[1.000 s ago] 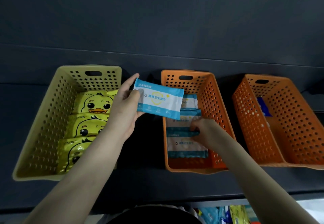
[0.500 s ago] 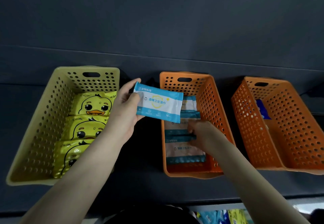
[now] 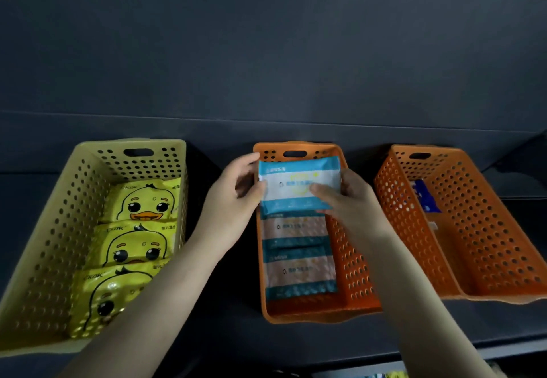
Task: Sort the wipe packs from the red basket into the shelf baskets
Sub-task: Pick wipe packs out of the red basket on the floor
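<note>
Blue-white pack (image 3: 297,183) now over the middle basket (image 3: 358,259).
Your left hand (image 3: 233,200) has carried it across and your right hand (image 3: 352,203) has joined — each pinches an end, ready to lower it in.

Both hands block the far end of the middle orange basket (image 3: 349,253) at centre frame. The left hand (image 3: 233,200) and right hand (image 3: 352,200) hold a blue-and-white pack (image 3: 296,188) across it. Two like packs (image 3: 296,271) cover the floor below. Duck packs (image 3: 145,200) cover most of the floor of the yellow basket (image 3: 53,229) at the left. The left forearm crosses the gap between these baskets. The right orange basket (image 3: 488,229) is open, except for a dark blue pack (image 3: 424,197) at its far left.
</note>
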A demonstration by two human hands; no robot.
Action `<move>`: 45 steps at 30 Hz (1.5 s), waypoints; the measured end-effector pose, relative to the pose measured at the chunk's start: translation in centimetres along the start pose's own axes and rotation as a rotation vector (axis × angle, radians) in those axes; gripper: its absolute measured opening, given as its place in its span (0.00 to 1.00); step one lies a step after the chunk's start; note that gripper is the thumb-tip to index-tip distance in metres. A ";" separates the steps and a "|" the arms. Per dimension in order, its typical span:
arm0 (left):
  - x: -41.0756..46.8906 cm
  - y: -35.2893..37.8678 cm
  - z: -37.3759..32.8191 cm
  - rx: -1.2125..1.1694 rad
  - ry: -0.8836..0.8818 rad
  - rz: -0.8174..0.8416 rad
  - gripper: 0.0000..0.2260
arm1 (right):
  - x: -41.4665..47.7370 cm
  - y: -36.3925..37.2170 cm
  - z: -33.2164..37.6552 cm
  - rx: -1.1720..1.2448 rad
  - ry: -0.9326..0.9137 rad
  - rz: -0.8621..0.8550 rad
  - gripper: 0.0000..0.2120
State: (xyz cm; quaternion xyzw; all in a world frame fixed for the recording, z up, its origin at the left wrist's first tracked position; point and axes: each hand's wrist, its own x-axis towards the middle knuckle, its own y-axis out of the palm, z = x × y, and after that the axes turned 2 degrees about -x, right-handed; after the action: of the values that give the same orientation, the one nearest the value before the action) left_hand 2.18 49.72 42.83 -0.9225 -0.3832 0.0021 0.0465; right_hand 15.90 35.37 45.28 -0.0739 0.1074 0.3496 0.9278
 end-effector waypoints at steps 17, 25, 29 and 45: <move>1.3 -1.4 2.6 -0.269 -0.494 0.168 0.17 | 6.8 3.1 -5.2 -0.987 -0.171 -0.145 0.29; 1.5 -1.4 2.4 -0.215 -0.508 0.158 0.15 | 7.5 4.1 -6.5 -0.891 -0.056 -0.123 0.23; 0.5 -1.1 1.5 -0.019 -0.431 0.152 0.15 | 7.1 3.7 -4.9 -0.919 -0.099 -0.039 0.26; -21.8 -6.7 -3.1 0.869 0.417 0.131 0.20 | -23.9 -1.5 -5.5 -0.982 -0.467 -0.356 0.21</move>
State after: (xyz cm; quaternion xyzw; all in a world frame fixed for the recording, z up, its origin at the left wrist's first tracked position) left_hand -17.79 38.77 45.82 -0.8207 -0.2706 -0.0199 0.5029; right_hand -1.43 17.93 46.10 -0.4342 -0.2894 0.2039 0.8283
